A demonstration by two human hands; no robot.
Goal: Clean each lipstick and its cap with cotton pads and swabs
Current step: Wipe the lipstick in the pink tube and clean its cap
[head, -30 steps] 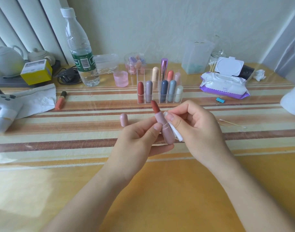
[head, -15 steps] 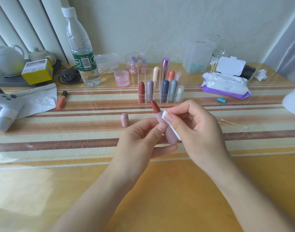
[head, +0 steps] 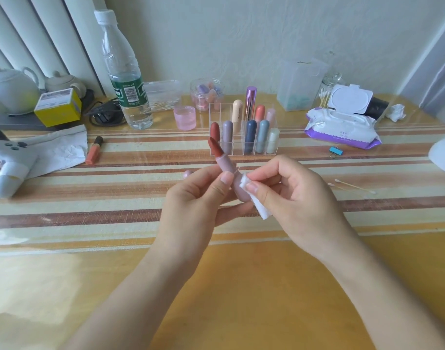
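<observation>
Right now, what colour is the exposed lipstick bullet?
The bullet is brick red-brown, clearest in the head view.

One camera sits on the person's head. It looks forward and down at the surface (head: 241,286). It faces the far edge of the surface and the wall (head: 241,34) behind it. The surface fills the picture right down to the bottom. The arms (head: 145,299) reach in from the bottom corners. The left grip (head: 203,195) and the right grip (head: 292,198) meet in the middle, close to the camera. The clear rack (head: 244,147) by the far edge looks small and farther off. The view is wide, so straight lines lean at the sides.
</observation>
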